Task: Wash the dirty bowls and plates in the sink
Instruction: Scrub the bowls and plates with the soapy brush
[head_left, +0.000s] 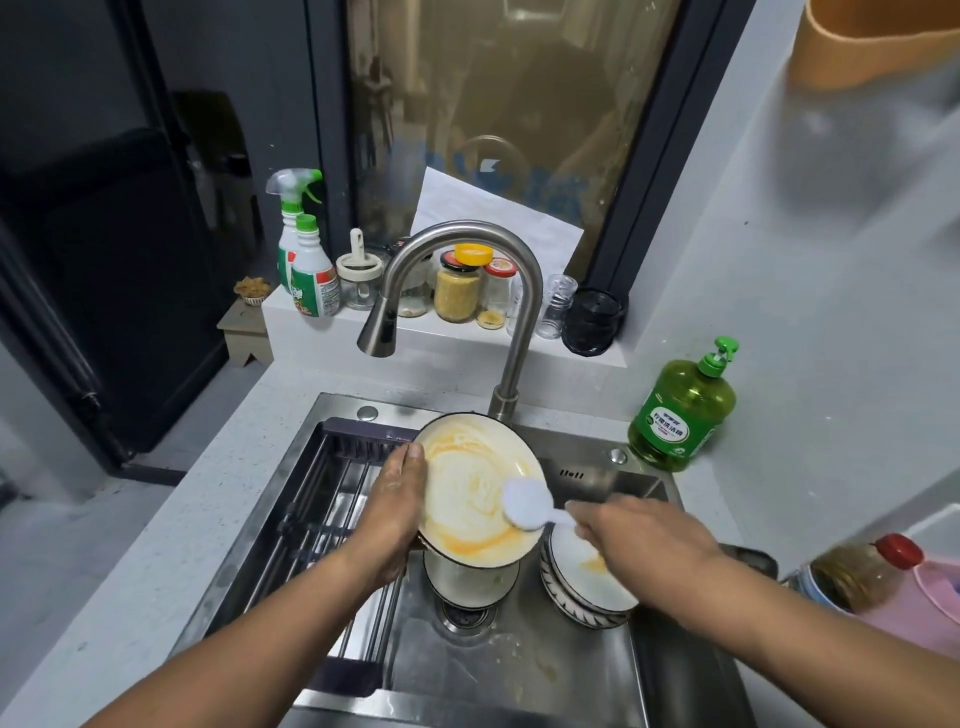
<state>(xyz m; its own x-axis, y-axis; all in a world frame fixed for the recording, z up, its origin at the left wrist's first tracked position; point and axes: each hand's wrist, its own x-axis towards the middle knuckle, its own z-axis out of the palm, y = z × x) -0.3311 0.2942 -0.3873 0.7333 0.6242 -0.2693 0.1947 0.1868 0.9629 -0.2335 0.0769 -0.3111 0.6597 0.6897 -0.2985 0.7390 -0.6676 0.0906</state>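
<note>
While left hand (397, 512) grips plate (478, 491) by rim, tilted over sink (644, 483) — face exposed to brush, runoff drops into basin; right hand (636, 532) fingers closed round white brush (527, 504) handle, head on plate; plate cream, orange smears — unwashed bowls (582, 582) stacked below

Both bare forearms reaching forward from the lower edge, left hand (397, 512) curled around the tilted plate (478, 499) with thumb on its rim, right hand (631, 525) palm down, fingers closed on the handle of a white brush (525, 505).
</note>
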